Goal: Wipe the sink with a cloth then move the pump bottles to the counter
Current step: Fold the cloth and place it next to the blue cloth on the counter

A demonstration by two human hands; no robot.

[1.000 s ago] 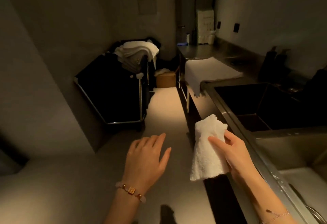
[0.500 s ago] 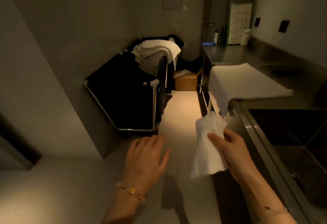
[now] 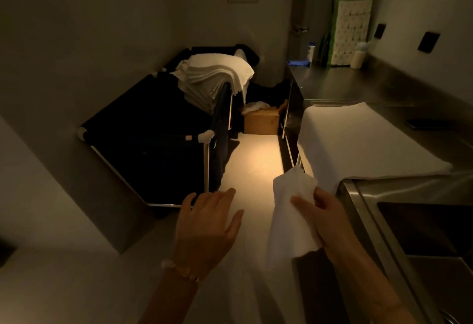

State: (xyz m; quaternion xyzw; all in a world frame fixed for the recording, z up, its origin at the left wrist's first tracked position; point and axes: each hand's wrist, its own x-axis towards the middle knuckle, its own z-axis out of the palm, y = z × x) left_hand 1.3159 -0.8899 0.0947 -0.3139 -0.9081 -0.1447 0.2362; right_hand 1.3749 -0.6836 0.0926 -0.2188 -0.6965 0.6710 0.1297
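My right hand (image 3: pixel 326 217) grips a crumpled white cloth (image 3: pixel 290 217) that hangs down in front of the counter's edge. To its left my left hand (image 3: pixel 208 224) hovers over the floor, palm down, fingers spread and holding nothing. The steel sink (image 3: pixel 419 229) shows dark at the right edge, its rim (image 3: pixel 358 203) just right of my right hand. No pump bottles are in view.
A folded white towel (image 3: pixel 363 142) lies on the steel counter (image 3: pixel 371 85), draped over its front edge. A black laundry cart (image 3: pixel 156 139) with stacked white towels (image 3: pixel 215 75) stands at left. A cardboard box (image 3: pixel 261 121) sits on the floor beyond. Bottles (image 3: pixel 359 55) and paper rolls (image 3: pixel 352 29) stand far back.
My view has swung left and forward along the aisle, so most of the sink has left the frame. The right hand keeps the cloth; the left hand stays spread.
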